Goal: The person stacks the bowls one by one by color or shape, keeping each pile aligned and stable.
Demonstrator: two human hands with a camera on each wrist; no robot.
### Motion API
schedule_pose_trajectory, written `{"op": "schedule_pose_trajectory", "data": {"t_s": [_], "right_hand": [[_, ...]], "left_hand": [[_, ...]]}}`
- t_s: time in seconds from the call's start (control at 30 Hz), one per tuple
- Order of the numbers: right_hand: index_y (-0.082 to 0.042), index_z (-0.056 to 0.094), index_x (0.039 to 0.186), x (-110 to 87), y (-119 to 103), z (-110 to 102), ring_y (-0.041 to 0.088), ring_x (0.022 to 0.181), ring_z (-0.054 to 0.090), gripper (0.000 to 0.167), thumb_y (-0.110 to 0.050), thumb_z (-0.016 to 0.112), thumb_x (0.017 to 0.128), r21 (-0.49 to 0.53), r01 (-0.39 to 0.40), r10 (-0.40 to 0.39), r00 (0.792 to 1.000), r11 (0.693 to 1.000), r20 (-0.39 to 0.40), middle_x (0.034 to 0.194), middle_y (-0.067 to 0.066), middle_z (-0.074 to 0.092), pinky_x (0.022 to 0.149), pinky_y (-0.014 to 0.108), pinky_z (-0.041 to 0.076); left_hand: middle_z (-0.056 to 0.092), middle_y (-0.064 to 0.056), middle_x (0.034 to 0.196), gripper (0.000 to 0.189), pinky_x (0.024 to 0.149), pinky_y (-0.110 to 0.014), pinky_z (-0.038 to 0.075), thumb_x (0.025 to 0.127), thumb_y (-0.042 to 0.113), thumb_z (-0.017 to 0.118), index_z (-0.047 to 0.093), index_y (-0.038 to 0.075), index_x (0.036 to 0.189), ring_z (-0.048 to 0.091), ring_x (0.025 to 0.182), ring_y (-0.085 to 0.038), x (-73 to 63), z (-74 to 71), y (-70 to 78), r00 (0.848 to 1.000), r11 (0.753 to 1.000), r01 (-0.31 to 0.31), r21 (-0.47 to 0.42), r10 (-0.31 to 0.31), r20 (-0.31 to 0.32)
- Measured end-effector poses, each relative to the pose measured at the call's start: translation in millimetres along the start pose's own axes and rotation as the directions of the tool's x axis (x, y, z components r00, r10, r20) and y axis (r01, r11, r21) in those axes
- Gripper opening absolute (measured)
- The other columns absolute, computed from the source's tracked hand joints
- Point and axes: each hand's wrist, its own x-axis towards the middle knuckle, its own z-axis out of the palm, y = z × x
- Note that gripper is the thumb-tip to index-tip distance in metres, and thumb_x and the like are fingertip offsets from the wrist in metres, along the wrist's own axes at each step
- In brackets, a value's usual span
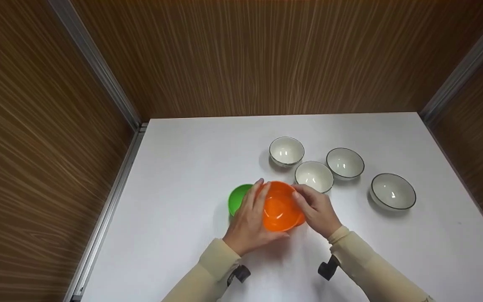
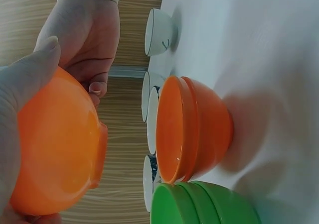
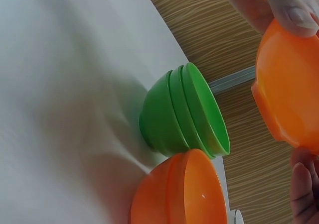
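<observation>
Both hands hold an orange bowl [image 1: 281,205] tilted in the air, its inside facing the head camera. My left hand [image 1: 247,222] grips it from the left, fingers spread along the side and thumb under the near edge. My right hand [image 1: 317,209] pinches the rim on the right side. Below and apart from it stand two nested orange bowls [image 2: 209,129], mostly hidden in the head view. Beside these is a stack of three green bowls [image 3: 167,114], which shows in the head view only as a green rim and inside [image 1: 237,199] left of the held bowl.
Several white bowls with dark rims stand apart behind and to the right: one at the back [image 1: 286,151], one near my right fingers [image 1: 315,176], another [image 1: 345,162], and one farthest right [image 1: 392,191]. Wood-grain panels [image 1: 250,58] enclose the white table [image 1: 174,167].
</observation>
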Motion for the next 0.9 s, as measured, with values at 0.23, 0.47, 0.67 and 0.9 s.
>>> {"op": "schedule_pose_trajectory", "data": {"t_s": [0.23, 0.47, 0.67, 0.9], "right_hand": [[0.007, 0.065, 0.112, 2.6, 5.9, -8.8, 0.028, 0.086, 0.068, 0.02, -0.001, 0.057, 0.095, 0.042, -0.019, 0.021, 0.999, 0.999, -0.047, 0.102, 0.015, 0.07, 0.074, 0.022, 0.056], [0.004, 0.06, 0.12, 3.6, 14.4, -15.2, 0.028, 0.086, 0.068, 0.025, -0.002, 0.056, 0.095, 0.035, -0.053, 0.054, 0.998, 0.998, -0.039, 0.101, 0.016, 0.07, 0.074, 0.025, 0.057], [-0.005, 0.062, 0.121, 4.9, 53.8, -18.7, 0.021, 0.082, 0.067, 0.025, -0.011, 0.056, 0.097, -0.012, -0.11, 0.109, 0.992, 0.994, -0.065, 0.101, 0.013, 0.07, 0.068, 0.024, 0.058], [-0.009, 0.064, 0.119, 4.4, 70.8, -20.2, 0.019, 0.081, 0.067, 0.024, -0.016, 0.057, 0.097, -0.024, -0.114, 0.112, 0.991, 0.993, -0.077, 0.1, 0.013, 0.071, 0.067, 0.022, 0.056]], "left_hand": [[0.033, -0.013, 0.148, 0.113, 0.105, -0.038, 0.041, 0.064, 0.055, 0.084, 0.028, 0.005, 0.148, 0.039, 0.131, -0.025, 4.6, 6.1, 4.0, 0.994, 0.995, 0.1, -0.017, -0.1, -0.038], [0.036, -0.011, 0.147, 0.112, 0.109, -0.036, 0.036, 0.065, 0.053, 0.084, 0.027, 0.004, 0.148, 0.038, 0.132, -0.023, 9.0, 15.9, 6.7, 0.99, 0.991, 0.132, -0.036, -0.134, -0.035], [0.043, -0.01, 0.141, 0.11, 0.106, -0.037, 0.04, 0.065, 0.046, 0.087, 0.028, 0.003, 0.147, 0.044, 0.126, -0.022, 13.5, 29.1, 9.1, 0.983, 0.985, 0.154, -0.074, -0.16, -0.086], [0.04, -0.011, 0.139, 0.107, 0.105, -0.033, 0.041, 0.066, 0.045, 0.086, 0.029, 0.004, 0.146, 0.047, 0.123, -0.023, 15.8, 42.9, 8.9, 0.984, 0.985, 0.145, -0.094, -0.153, -0.087]]}}
